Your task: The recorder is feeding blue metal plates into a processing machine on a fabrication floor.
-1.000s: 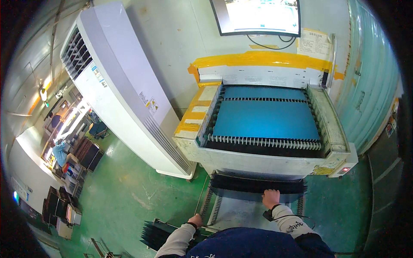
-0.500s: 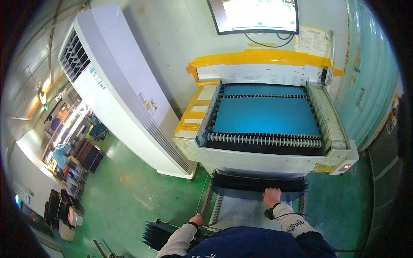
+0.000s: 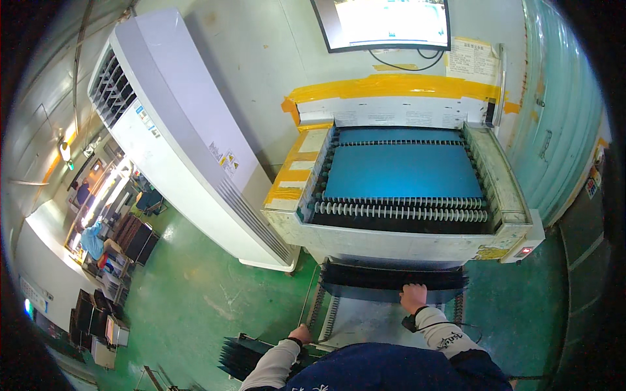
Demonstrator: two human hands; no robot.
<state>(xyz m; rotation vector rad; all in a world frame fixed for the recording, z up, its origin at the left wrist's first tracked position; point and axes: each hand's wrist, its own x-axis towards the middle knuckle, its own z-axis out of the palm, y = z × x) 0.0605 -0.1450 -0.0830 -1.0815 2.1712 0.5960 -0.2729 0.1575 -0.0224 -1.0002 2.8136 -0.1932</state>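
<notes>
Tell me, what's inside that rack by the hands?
Dark panels are packed together at the far end of the rack, the right hand touching the nearest. They hide what's behind them, and the person's body covers the near end.

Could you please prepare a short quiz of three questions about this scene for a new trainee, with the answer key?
1. True or false: the monitor is mounted above the machine carrying blue panels.
2. Which hand touches the dark panels just in front of the machine? A) left B) right
3. Fill in: the wide tape along the machine's back is ____.

Key: 1. True. 2. B, the right hand. 3. Yellow.
</notes>
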